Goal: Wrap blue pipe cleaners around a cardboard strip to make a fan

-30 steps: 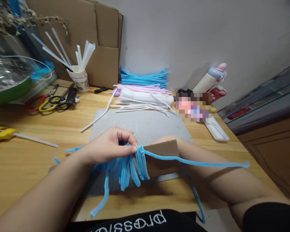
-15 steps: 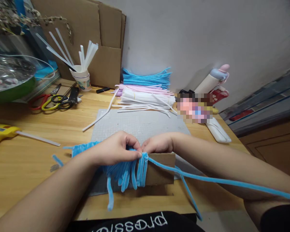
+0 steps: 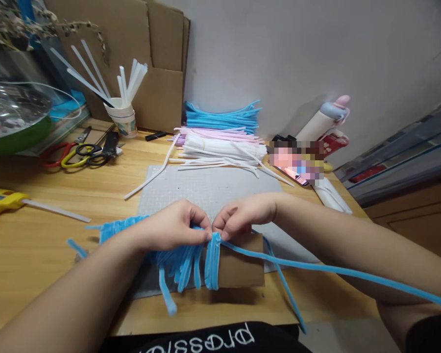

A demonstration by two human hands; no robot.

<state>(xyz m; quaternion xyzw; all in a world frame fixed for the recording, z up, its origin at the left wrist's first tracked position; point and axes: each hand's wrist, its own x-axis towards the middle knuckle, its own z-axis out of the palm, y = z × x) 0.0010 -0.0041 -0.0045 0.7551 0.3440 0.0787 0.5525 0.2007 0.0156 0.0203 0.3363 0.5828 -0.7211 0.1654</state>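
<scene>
Blue pipe cleaners (image 3: 212, 264) are looped in rows over a strip of brown cardboard (image 3: 242, 264), which is bare at its right end. My left hand (image 3: 180, 225) pinches the loops at the strip's top edge between thumb and fingertips. Close beside it, my right hand (image 3: 242, 215) has its fingers bent and pressed together at the same edge, on the blue pipe cleaner; the exact grip is partly hidden. One long blue stem (image 3: 316, 267) runs from there across my right forearm. Another loose end hangs down behind the cardboard.
Under the work lies a grey cutting mat (image 3: 169, 186). Bundles of white pipe cleaners (image 3: 220, 149) and blue ones (image 3: 220, 117) lie by the wall. Scissors (image 3: 69, 152), a cup of glue sticks (image 3: 123, 120) and a yellow glue gun (image 3: 3, 201) are at left; a phone (image 3: 294, 171) is at right.
My right hand has risen slightly and its fingers now show above the edge, where they were behind it. The cardboard strip with its loops has shifted a little left.
</scene>
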